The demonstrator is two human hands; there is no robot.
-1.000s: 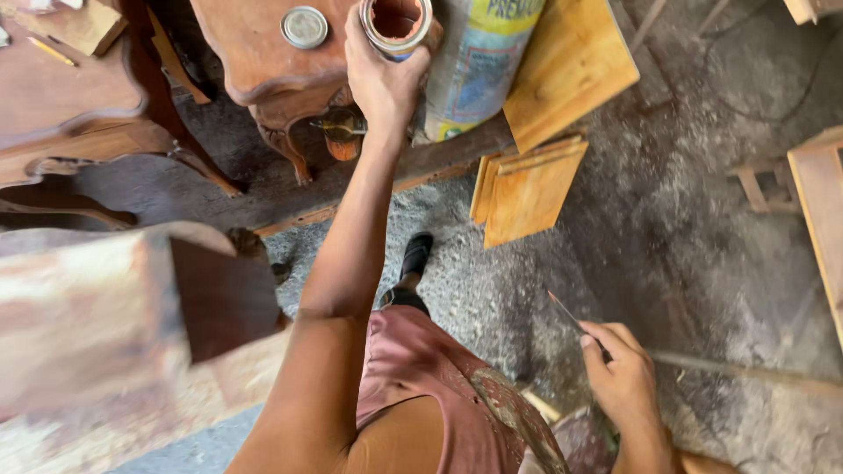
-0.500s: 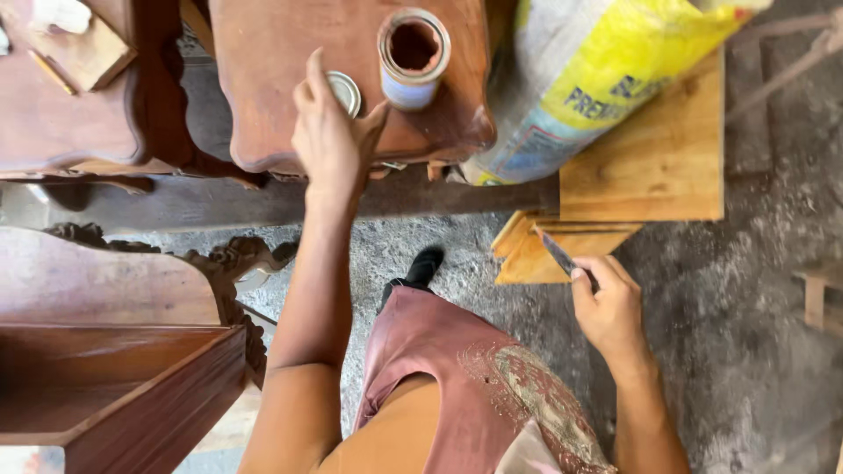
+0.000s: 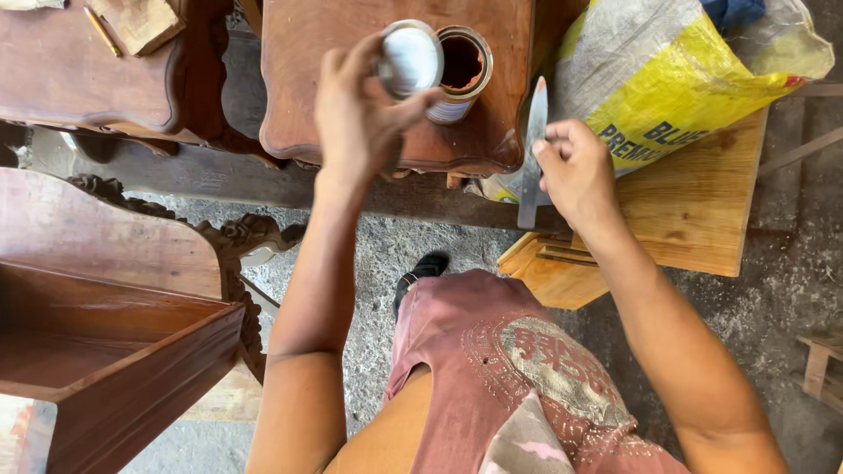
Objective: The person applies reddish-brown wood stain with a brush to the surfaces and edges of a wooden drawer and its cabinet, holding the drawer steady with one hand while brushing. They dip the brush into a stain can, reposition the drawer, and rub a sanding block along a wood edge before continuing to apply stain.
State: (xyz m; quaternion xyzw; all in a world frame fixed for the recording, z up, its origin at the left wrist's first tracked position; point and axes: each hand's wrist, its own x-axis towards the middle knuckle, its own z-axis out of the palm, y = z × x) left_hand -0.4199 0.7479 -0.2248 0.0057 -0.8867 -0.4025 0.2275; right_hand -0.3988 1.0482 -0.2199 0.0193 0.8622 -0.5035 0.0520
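Observation:
My left hand [image 3: 356, 110] holds a round metal lid [image 3: 409, 60] tilted up beside an open tin can [image 3: 461, 70] with dark reddish contents. The can stands on a small red-brown wooden table [image 3: 351, 53]. To the right, my right hand [image 3: 575, 171] grips a flat metal blade [image 3: 532, 145] that points up toward the table's right edge, close to the can.
A yellow and grey sack [image 3: 667, 79] lies on pale wooden boards [image 3: 694, 202] at the right. Another dark table [image 3: 79, 70] with a pencil and a wood block is at the upper left. A carved furniture piece and open drawer [image 3: 123, 351] sit at the lower left. The floor is rough concrete [image 3: 351, 263].
My left hand has picked the lid up off the table and raised it next to the can. My right hand has moved up from near the boards, bringing the blade toward the can.

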